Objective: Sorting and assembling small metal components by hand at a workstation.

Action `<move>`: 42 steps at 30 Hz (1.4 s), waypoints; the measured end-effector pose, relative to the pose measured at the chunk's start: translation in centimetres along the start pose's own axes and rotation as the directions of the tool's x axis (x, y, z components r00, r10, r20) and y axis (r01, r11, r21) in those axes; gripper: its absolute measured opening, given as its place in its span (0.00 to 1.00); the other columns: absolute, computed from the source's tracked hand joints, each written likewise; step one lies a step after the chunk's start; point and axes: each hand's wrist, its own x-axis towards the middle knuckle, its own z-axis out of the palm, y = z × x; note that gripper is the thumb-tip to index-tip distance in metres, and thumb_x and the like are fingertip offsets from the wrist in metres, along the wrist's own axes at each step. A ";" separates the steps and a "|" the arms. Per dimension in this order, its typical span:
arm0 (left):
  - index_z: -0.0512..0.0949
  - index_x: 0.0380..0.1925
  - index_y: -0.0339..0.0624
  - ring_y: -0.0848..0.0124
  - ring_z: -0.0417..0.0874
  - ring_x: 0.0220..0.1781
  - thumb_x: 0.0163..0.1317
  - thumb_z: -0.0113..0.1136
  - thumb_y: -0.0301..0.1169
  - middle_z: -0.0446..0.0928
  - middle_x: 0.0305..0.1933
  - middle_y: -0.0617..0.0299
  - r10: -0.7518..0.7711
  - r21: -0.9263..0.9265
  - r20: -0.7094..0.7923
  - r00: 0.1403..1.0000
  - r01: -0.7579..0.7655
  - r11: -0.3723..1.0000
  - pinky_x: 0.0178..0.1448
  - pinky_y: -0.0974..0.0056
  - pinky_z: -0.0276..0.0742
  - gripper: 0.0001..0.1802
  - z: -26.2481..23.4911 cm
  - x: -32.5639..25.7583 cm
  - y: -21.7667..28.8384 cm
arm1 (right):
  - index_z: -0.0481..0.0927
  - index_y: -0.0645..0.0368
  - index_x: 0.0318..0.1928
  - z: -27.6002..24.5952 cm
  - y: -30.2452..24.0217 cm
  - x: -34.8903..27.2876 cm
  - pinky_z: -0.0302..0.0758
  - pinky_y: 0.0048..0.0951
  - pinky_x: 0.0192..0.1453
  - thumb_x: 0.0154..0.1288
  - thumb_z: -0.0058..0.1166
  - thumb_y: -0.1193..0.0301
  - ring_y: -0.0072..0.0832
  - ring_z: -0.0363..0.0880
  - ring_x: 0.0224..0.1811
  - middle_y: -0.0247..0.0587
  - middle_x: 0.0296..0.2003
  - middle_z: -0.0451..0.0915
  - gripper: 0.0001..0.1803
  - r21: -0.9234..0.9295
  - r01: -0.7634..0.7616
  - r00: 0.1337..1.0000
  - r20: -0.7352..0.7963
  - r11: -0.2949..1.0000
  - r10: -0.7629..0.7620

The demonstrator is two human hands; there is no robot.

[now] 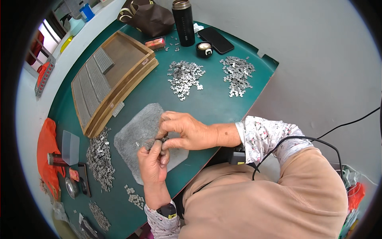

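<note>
My left hand and my right hand meet over a grey cloth pad on the green table. Thumb and fingers of both are pinched together around small grey metal pieces, mostly hidden by the fingertips. How the pieces fit together is too small to make out. Left of the pad lies a long heap of loose metal pieces. Nearer me, beside my left wrist, is a smaller cluster of pieces.
Stacked wooden trays hold rows of grey metal strips. Two metal-piece heaps lie farther back. Behind them stand a black tumbler, its lid and a phone. A clear plastic box sits at left.
</note>
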 end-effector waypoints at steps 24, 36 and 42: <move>0.79 0.35 0.34 0.75 0.71 0.18 0.66 0.61 0.31 0.75 0.23 0.61 0.154 0.140 -0.204 0.967 -0.127 0.982 0.16 0.75 0.58 0.09 -3.1 1.5 -0.2 | 0.79 0.61 0.45 -11.9 0.7 -7.6 0.75 0.39 0.46 0.56 0.61 0.73 0.44 0.74 0.45 0.47 0.39 0.73 0.15 -0.734 -0.447 0.874 -0.235 0.511 0.425; 0.79 0.35 0.35 0.74 0.73 0.18 0.65 0.61 0.29 0.75 0.23 0.61 0.183 0.184 -0.216 0.959 -0.144 0.972 0.16 0.74 0.60 0.07 -3.4 1.5 -0.3 | 0.81 0.62 0.42 -11.3 2.6 -7.0 0.70 0.39 0.51 0.55 0.55 0.78 0.40 0.72 0.46 0.43 0.40 0.76 0.12 -0.779 -0.308 0.941 -0.165 0.546 0.296; 0.78 0.34 0.36 0.74 0.73 0.18 0.65 0.60 0.29 0.75 0.23 0.62 0.180 0.192 -0.221 0.958 -0.138 0.972 0.17 0.74 0.60 0.06 -3.1 1.5 -0.2 | 0.81 0.63 0.35 -9.3 5.3 -4.5 0.70 0.38 0.50 0.52 0.51 0.80 0.42 0.72 0.44 0.44 0.39 0.75 0.09 -0.782 -0.210 0.946 -0.012 0.587 0.324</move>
